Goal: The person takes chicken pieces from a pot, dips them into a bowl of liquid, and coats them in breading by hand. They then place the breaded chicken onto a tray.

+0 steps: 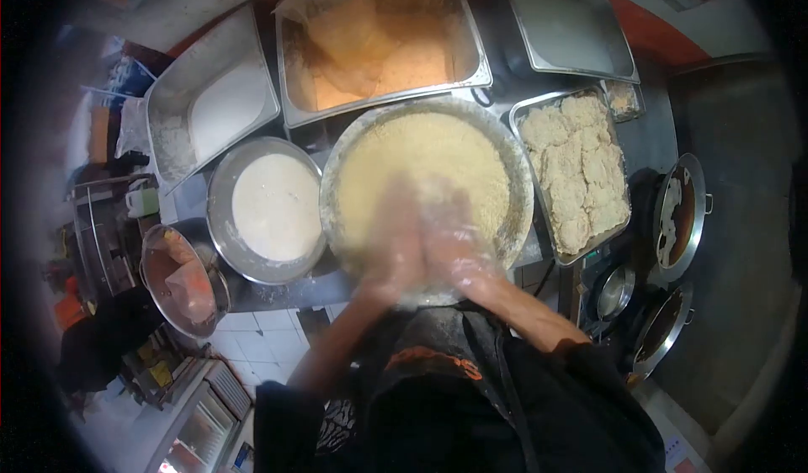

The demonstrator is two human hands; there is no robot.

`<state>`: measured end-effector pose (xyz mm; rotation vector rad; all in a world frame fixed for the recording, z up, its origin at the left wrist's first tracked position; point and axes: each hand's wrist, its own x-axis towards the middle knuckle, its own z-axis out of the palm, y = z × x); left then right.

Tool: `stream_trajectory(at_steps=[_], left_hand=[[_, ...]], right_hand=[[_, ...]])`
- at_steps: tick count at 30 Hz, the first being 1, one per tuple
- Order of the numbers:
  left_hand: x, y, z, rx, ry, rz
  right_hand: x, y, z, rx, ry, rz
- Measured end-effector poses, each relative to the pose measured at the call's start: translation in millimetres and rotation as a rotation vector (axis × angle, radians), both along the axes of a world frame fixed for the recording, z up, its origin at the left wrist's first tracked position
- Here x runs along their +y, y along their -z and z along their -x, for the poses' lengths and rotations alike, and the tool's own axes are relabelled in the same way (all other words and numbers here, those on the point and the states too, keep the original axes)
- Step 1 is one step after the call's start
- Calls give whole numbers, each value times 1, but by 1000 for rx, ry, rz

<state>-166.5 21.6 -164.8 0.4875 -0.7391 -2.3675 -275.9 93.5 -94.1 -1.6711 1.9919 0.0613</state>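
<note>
A wide metal bowl (523,199) in the middle holds pale yellow crumbs or coarse flour (421,140). Both my hands are inside its near half, side by side and low over the crumbs. My left hand (396,241) is smeared by motion, its fingers indistinct. My right hand (454,241), wet-looking or coated with pale matter, is blurred at the fingers too. Whether anything lies under or between my hands is hidden.
Left of the bowl stands a bowl of white powder (278,208), with a white-powder pan (231,115) behind. Orange crumbs (412,65) fill a rear pan. Coated flat pieces (576,166) lie on a right-hand tray. Round pans (694,212) stand farther right; a bucket (220,292) stands lower left.
</note>
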Motion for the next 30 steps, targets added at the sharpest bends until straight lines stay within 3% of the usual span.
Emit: stream_trajectory(at_steps=[4,6,7,9,10,12,13,15,16,17,18,19,20,22,23,24,25,26,28,30], left_hand=[[8,4,-20,-64,5,-21],[-12,-19,-19,-940,197,1619],[-25,-24,-16,-938,177,1633],[-36,-32,-19,-845,49,1470],[-43,-35,-15,-848,55,1468],[-65,-42,4,-1243,40,1534],[-71,-49,11,-1230,18,1505],[-75,-43,18,-1193,28,1551],[-77,-37,20,-1154,39,1598],[-76,-21,14,-1156,37,1596],[-75,-2,3,-1105,-39,1929],[-74,10,-1,-1026,-129,2261],[-73,-8,3,-1027,-129,2256],[-62,-37,17,-821,114,1480],[-53,-34,23,-853,-62,1762],[-49,-27,27,-821,21,1705],[-46,-13,31,-771,133,1596],[-44,4,31,-717,247,1421],[-39,26,30,-625,319,1193],[-36,46,26,-567,345,1026]], right_hand=[[9,20,-7,268,-91,92],[-2,-2,18,-59,15,-103],[-7,-10,33,-46,12,-86],[-3,-20,51,-159,265,321],[-5,-18,59,-164,267,317],[-22,-7,81,-64,372,273],[-31,4,85,-61,367,280],[-41,34,83,295,316,510],[-39,45,85,295,313,514],[-35,51,88,125,257,483],[-30,58,90,-44,203,448],[-32,54,92,-40,200,447],[-34,41,92,-100,198,474],[-53,7,86,-166,191,491],[-76,-20,75,-317,335,146],[-91,-30,68,-462,473,-209],[-89,28,68,-164,69,639],[-91,32,66,-168,68,630],[-99,40,61,-89,-233,653],[-98,52,65,-155,-252,629]])
